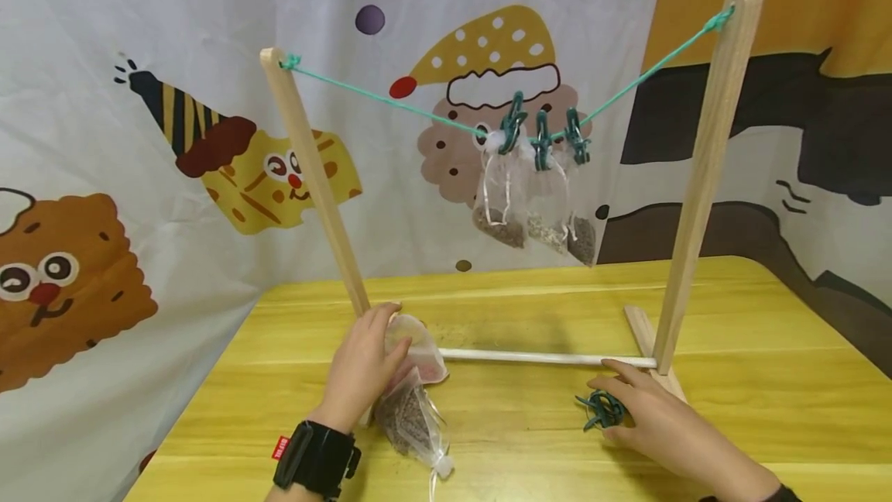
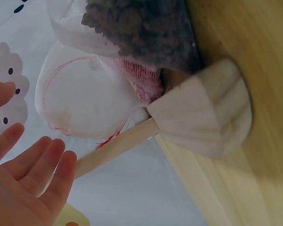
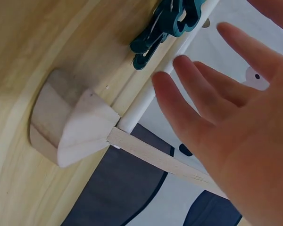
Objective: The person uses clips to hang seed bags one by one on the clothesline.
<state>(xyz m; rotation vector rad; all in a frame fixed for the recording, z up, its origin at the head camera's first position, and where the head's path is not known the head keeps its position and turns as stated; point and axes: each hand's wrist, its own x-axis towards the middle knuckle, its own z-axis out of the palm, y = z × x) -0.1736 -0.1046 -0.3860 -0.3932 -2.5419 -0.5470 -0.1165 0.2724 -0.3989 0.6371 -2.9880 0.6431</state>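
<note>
step: picking up next pouch and clip | my left hand (image 1: 362,366) open, resting on mesh pouch (image 1: 416,351) | my right hand (image 1: 651,413) open beside green clip (image 1: 601,410) | next: pinch the clip, lift the pouch

two mesh sachets (image 1: 411,386) lie by the left post; green clips (image 1: 601,410) lie near the right foot.

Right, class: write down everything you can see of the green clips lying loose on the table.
The loose green clips are dark teal and look like plastic, a small tangled cluster rather than a neat row; how many there are cannot be told. They lie on the yellow wooden table, just in front of the rack's white crossbar and near its right foot. The right hand rests beside them with straight fingers, touching or nearly touching, not gripping.
</note>
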